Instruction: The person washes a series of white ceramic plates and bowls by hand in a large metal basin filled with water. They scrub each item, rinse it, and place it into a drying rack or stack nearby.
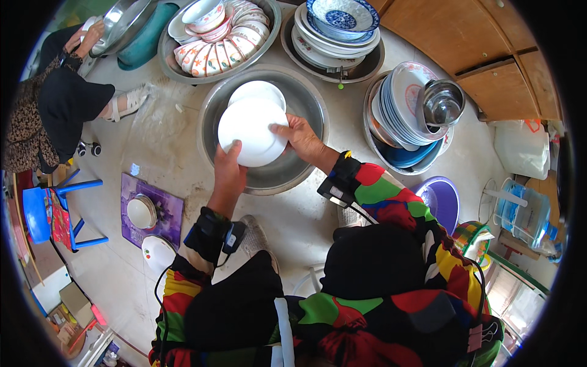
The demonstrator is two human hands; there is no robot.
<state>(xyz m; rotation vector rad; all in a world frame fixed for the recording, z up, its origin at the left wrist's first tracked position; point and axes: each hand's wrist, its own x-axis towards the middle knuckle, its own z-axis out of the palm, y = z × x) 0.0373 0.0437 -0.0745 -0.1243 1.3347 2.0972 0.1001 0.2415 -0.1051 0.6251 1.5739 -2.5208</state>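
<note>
Between my two hands is a white plate (252,130), held over a wide metal basin (208,117) on the floor. My left hand (229,172) grips its lower left edge, thumb on top. At its right edge, my right hand (300,137) pinches the rim with the thumb on the upper face. Behind it, partly covered, a second white dish (259,91) shows within the basin. Whether the two dishes touch I cannot tell. The fingers under the held plate are mostly hidden.
Ahead stand a basin of patterned bowls (222,50) and a basin of stacked plates (316,50). To the right are more plates (399,110) with a metal pot (442,103), and a purple bucket (440,197). Bowls (141,212) sit left; another person's hands (89,39) work upper left.
</note>
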